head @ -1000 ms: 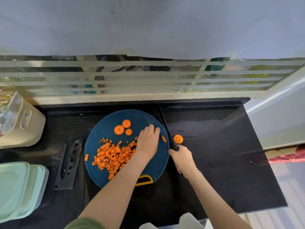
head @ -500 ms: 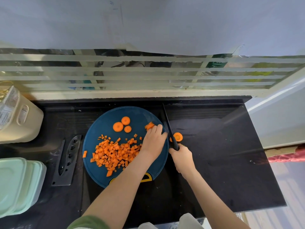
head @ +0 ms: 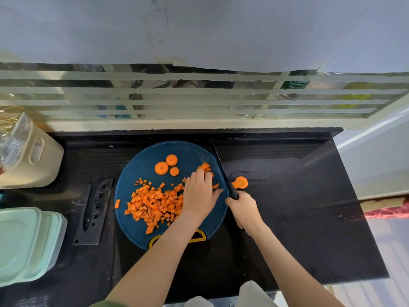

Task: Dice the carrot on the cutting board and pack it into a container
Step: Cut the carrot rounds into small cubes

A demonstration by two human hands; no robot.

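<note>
A round dark-blue cutting board (head: pixel 137 171) lies on the black counter. A heap of diced carrot (head: pixel 152 202) covers its lower left part. Three carrot rounds (head: pixel 161 167) sit near its far side. My left hand (head: pixel 199 193) lies over the board's right part, fingertips pressing down on a small stack of carrot strips (head: pixel 204 166). My right hand (head: pixel 245 207) grips the black handle of a knife (head: pixel 223 171), whose blade runs along the board's right edge beside the strips. One carrot round (head: pixel 241 182) lies off the board, right of the blade.
A black knife sheath (head: pixel 94 211) lies left of the board. Stacked pale-green containers (head: pixel 28 242) stand at the front left, a cream-coloured box (head: pixel 33 156) at the back left. Bare black counter (head: pixel 298 207) stretches to the right, with a slatted window ledge behind.
My left hand slid toward the far right edge of the board and gathered the carrot strips under its fingertips. The knife stays beside them in my right hand.
</note>
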